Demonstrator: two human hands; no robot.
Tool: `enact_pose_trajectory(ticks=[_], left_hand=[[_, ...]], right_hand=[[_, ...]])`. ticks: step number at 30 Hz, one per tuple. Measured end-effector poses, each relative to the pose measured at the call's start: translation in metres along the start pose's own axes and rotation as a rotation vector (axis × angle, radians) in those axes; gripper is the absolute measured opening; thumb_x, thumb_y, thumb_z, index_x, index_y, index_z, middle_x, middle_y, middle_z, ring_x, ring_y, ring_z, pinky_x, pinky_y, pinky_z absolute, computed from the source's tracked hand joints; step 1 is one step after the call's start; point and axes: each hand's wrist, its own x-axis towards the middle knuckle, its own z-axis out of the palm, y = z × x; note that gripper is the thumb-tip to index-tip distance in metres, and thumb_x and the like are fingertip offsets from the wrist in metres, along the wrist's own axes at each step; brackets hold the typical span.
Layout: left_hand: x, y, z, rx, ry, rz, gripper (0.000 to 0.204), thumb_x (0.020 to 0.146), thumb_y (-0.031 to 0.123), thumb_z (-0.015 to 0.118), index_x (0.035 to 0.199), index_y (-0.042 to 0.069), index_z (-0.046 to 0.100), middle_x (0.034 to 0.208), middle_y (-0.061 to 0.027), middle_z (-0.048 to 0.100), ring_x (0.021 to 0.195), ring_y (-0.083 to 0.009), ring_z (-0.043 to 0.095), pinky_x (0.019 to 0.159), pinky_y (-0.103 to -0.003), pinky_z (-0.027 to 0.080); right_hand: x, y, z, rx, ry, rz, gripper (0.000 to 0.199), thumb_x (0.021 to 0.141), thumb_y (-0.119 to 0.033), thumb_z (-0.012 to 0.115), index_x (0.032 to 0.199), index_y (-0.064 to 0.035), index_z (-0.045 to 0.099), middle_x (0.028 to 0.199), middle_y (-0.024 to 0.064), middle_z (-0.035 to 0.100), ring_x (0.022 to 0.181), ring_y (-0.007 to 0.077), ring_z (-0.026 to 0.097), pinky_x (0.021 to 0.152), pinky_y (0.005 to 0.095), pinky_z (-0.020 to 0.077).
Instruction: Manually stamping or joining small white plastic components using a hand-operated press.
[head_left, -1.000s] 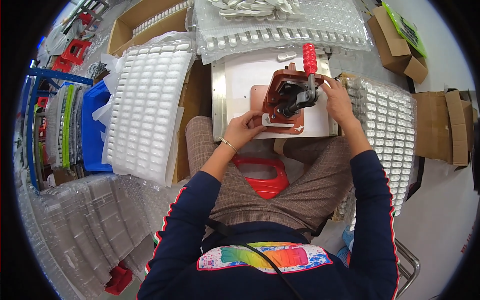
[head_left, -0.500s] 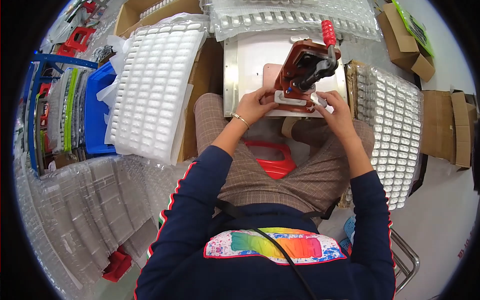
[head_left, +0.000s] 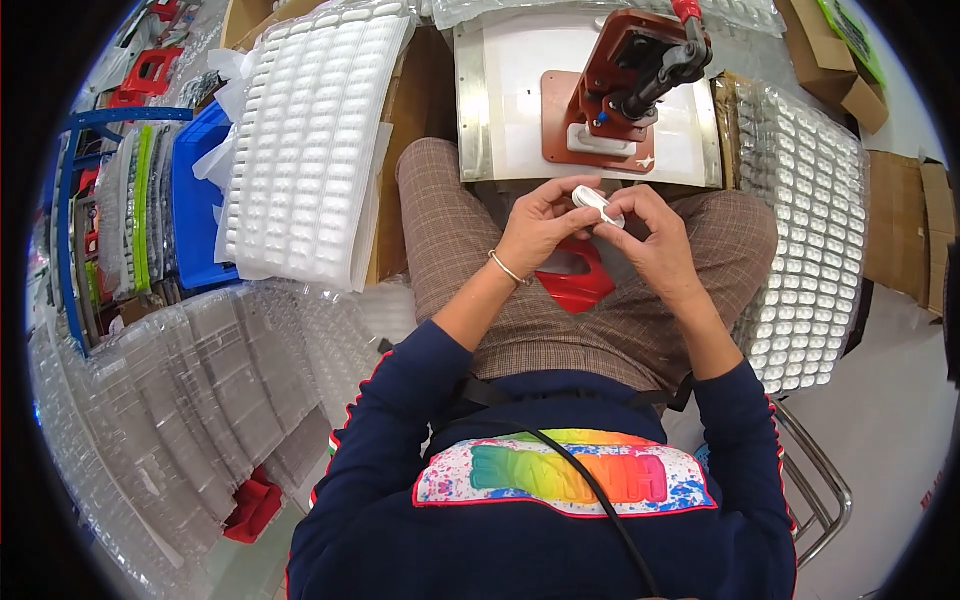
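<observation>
Over my lap, in front of the table edge, both hands are closed on one small white oval plastic part (head_left: pixel 598 204). My left hand (head_left: pixel 538 228) pinches its left end between thumb and fingers. My right hand (head_left: pixel 657 243) grips the right end, with fingertips partly covering it. Beyond the hands stands a red-brown hand toggle press (head_left: pixel 612 62) on a flat base plate. A white oblong piece (head_left: pixel 600 143) sits low at its front, and neither hand touches the press.
The press rests on a white work board (head_left: pixel 500 120) with metal edges. Trays of white parts stand left (head_left: pixel 300 150) and right (head_left: pixel 800 240). A blue bin (head_left: pixel 200 200) is farther left. A red stool (head_left: pixel 578 285) shows between my knees.
Both hands have come away from the press toward my lap. The white oval part, earlier in my right hand beside the press, is now between both hands. The view has shifted.
</observation>
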Motion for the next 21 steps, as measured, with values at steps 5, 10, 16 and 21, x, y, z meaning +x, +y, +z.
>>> enact_pose_trajectory(ticks=[5,10,16,21], left_hand=[[-0.019,0.015,0.009,-0.016,0.018,0.014,0.044,0.088,0.005,0.072,0.130,0.000,0.058,0.112,-0.0087,0.067,0.099,-0.0119,0.064,0.079,-0.023,0.056],[-0.033,0.022,0.023,0.261,0.047,0.295,0.044,0.084,0.008,0.076,0.125,0.000,0.062,0.107,-0.0103,0.069,0.096,-0.0158,0.066,0.082,-0.025,0.056],[-0.037,0.039,0.026,0.824,0.020,0.577,0.049,0.078,0.004,0.079,0.125,0.003,0.065,0.110,-0.0130,0.069,0.096,-0.0158,0.066,0.081,-0.026,0.055],[-0.041,0.035,0.038,0.513,0.034,0.481,0.054,0.083,0.004,0.075,0.134,0.000,0.055,0.115,-0.0134,0.065,0.099,-0.0168,0.065,0.082,-0.027,0.055]], right_hand=[[-0.007,-0.018,-0.011,0.144,-0.039,0.011,0.017,0.084,-0.008,0.072,0.100,-0.0026,0.069,0.102,0.0055,0.064,0.091,0.0139,0.062,0.080,0.0265,0.0503],[-0.012,-0.023,-0.019,0.299,-0.076,0.115,0.014,0.086,-0.011,0.071,0.099,-0.0038,0.073,0.108,0.0054,0.065,0.095,0.0139,0.062,0.086,0.0273,0.0505],[-0.017,-0.032,-0.027,0.531,-0.099,0.317,0.013,0.088,-0.009,0.069,0.098,-0.0003,0.072,0.110,0.0048,0.064,0.096,0.0105,0.061,0.086,0.0253,0.0495],[-0.017,-0.044,-0.025,0.541,-0.046,0.250,0.012,0.088,-0.006,0.069,0.098,0.0008,0.072,0.109,0.0053,0.064,0.096,0.0104,0.061,0.084,0.0254,0.0494]])
